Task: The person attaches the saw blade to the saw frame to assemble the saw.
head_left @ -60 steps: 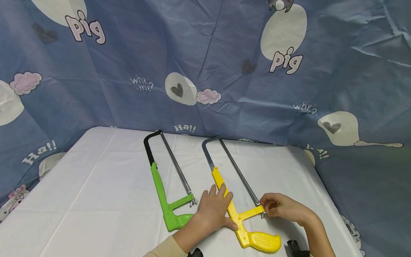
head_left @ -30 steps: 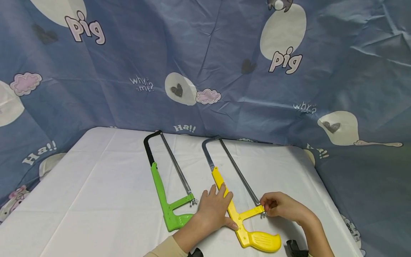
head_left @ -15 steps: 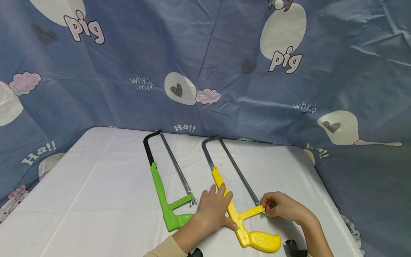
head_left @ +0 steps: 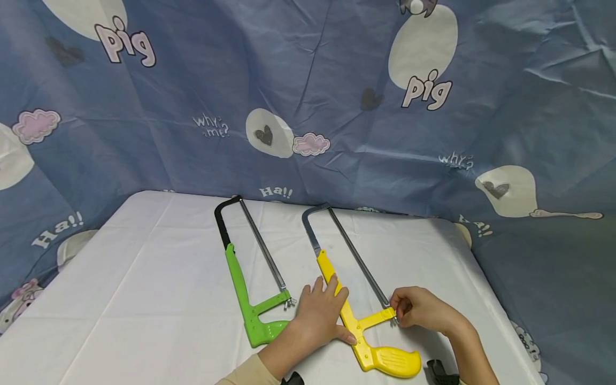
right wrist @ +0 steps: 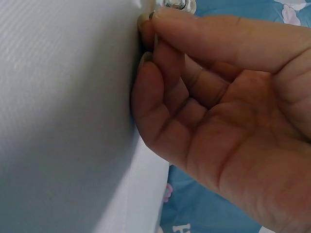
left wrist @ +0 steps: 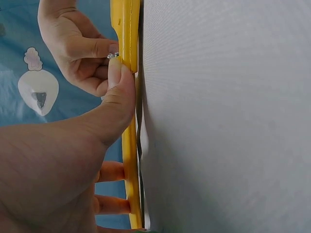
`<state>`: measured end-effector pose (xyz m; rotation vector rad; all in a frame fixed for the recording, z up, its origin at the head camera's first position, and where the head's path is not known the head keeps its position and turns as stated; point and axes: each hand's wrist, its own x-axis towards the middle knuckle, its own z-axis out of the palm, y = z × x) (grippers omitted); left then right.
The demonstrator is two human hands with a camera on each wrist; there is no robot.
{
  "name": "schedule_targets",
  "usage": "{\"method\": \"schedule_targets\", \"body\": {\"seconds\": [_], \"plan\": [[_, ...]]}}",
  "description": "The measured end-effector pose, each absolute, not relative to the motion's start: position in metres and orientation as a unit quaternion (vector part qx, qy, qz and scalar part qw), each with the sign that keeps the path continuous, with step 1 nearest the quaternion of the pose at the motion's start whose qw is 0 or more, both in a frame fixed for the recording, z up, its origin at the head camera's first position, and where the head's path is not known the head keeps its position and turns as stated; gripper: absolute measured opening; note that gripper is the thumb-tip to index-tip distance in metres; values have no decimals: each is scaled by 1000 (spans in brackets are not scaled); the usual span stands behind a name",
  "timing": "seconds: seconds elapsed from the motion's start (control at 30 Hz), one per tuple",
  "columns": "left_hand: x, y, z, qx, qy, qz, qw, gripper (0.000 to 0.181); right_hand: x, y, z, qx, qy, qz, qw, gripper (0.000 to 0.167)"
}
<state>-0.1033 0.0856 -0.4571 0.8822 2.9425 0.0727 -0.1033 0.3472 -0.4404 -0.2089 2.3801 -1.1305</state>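
Two hacksaws lie side by side on a white-covered table [head_left: 144, 278]. The yellow hacksaw [head_left: 397, 362] is on the right, with a grey front frame and a blade along its right side. My left hand [head_left: 317, 316] presses on its yellow frame, fingers spread and thumb near the handle; the left wrist view shows that thumb [left wrist: 119, 99] against the yellow edge. At the blade's near end, my right hand [head_left: 428, 310] pinches a small metal wing nut [head_left: 394, 322] between thumb and fingertips. In the right wrist view the fingertips mostly hide it.
A green hacksaw [head_left: 237, 275] with a black front frame lies left of the yellow one, its handle partly behind my left forearm. Its own wing nut [head_left: 290, 303] shows. Behind the table hangs a blue printed cloth [head_left: 308, 96].
My right fingertips shift very slightly at the wing nut, whose wings show at a slightly different angle. Both hacksaws and my left hand stay in place.
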Motion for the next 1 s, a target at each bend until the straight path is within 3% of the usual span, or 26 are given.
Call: {"method": "schedule_targets", "body": {"seconds": [1.0], "plan": [[-103, 85, -456, 283, 958, 21, 32, 98, -106, 347, -445, -73, 878, -410, 238, 29]]}}
